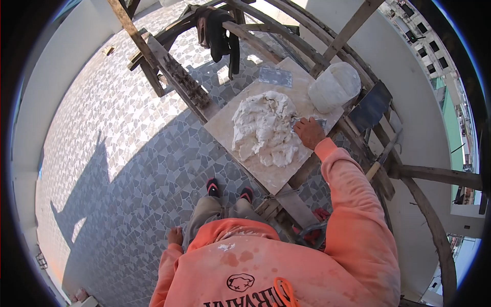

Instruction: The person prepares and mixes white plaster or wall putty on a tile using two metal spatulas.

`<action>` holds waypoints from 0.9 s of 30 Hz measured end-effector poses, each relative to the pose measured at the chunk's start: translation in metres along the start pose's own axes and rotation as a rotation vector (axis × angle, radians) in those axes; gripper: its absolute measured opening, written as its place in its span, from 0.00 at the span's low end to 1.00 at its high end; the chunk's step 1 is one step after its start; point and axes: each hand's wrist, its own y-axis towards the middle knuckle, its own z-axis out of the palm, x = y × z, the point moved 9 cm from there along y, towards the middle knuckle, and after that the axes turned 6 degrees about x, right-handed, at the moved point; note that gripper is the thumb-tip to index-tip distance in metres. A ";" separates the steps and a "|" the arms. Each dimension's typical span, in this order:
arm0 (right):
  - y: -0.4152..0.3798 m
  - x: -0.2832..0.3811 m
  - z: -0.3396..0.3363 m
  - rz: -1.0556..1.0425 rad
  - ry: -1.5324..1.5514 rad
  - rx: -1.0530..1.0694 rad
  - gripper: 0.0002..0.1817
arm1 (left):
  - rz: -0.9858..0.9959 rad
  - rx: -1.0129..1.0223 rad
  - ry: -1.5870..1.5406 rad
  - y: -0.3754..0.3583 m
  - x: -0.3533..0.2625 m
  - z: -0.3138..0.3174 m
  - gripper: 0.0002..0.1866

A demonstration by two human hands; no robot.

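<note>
Head view: right hand (309,134), fingers closed on a flat blade (321,123), right at the edge of the white paste (266,125), which sits on the tabletop (273,180) just beyond the fingertips. Bucket (332,89) past the fingers; keep elbow and blade clear of it. Best keep the grip firm, blade edge low, strokes short. Left hand (175,236) hangs well away from the paste (can't tell its finger state).
</note>
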 end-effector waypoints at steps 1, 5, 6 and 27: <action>-0.004 0.001 0.005 -0.031 0.014 0.000 0.10 | -0.012 0.030 0.012 -0.002 0.000 0.002 0.26; -0.010 -0.009 -0.021 -0.014 0.080 0.032 0.12 | -0.033 0.038 0.005 -0.007 0.018 0.012 0.26; -0.009 -0.012 -0.040 -0.002 0.082 -0.061 0.12 | -0.033 0.016 -0.007 -0.008 0.024 0.015 0.26; 0.014 -0.021 -0.031 0.077 0.119 0.024 0.20 | -0.017 0.083 -0.064 -0.006 0.030 0.024 0.23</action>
